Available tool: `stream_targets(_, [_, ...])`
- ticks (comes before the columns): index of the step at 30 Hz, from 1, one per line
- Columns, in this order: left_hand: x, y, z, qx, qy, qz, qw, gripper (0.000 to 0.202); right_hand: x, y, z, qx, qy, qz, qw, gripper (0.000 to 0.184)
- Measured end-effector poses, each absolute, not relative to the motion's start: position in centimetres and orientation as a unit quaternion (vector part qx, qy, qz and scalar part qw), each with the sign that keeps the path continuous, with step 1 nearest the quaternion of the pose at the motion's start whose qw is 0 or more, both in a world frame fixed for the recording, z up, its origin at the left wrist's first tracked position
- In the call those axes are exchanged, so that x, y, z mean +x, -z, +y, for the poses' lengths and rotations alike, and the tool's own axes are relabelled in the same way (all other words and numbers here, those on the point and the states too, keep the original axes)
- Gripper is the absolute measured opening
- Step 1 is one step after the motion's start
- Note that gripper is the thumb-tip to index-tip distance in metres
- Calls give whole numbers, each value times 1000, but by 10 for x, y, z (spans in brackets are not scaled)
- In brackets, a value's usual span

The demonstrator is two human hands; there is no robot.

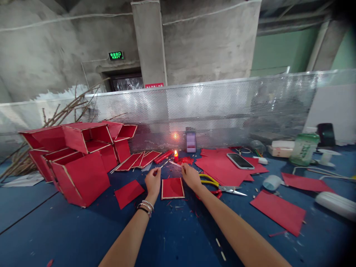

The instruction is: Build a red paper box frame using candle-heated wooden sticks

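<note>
My left hand (152, 182), with bracelets at the wrist, is closed on a thin pale stick (165, 164) that points toward the lit red candle (175, 157). From the other side, my right hand (190, 176) pinches a whitish, translucent stick (175, 163), its tip close to the candle's base. Between and just below both hands lies a red square panel (172, 188) edged with pale wooden strips on its left, right and near sides. Red crumbs (185, 160) are heaped beside the candle. Scissors with red handles (226, 190) lie under and beside my right forearm.
Red box-like structures (86, 178) stand on the left before dry branches (75, 105). Strip-edged red panels (139, 160), red paper sheets (217, 167), a phone (240, 161), a green-tinted bottle (304, 148) and a yellow-handled tool (209, 179) surround the hands. A perforated metal screen (222, 107) closes the back.
</note>
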State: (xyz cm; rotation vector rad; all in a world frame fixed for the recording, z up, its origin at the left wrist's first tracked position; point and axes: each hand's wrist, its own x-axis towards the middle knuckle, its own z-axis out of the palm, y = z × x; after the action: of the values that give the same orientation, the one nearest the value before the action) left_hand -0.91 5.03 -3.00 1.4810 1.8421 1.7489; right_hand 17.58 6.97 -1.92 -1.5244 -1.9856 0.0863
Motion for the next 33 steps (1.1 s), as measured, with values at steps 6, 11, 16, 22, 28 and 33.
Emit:
stream_targets(6, [-9, 30, 51, 515, -588, 615, 100, 35, 176, 16, 68, -601, -34, -746, 285, 26])
stream_targets(11, [-8, 28, 49, 528, -576, 616, 96, 34, 175, 17, 70, -616, -12, -738, 275, 25])
stream_targets(16, [-8, 28, 49, 534, -569, 618, 101, 33, 175, 16, 69, -634, -10, -726, 267, 25])
stream_targets(22, [-9, 29, 52, 537, -567, 615, 111, 31, 176, 17, 69, -639, -8, -718, 276, 25])
stream_targets(28, [-18, 25, 55, 535, -567, 611, 133, 33, 179, 18, 72, -668, -35, -665, 332, 29])
stream_targets(33, [-27, 26, 57, 566, -549, 591, 169, 29, 194, 18, 83, -697, -132, -540, 452, 33])
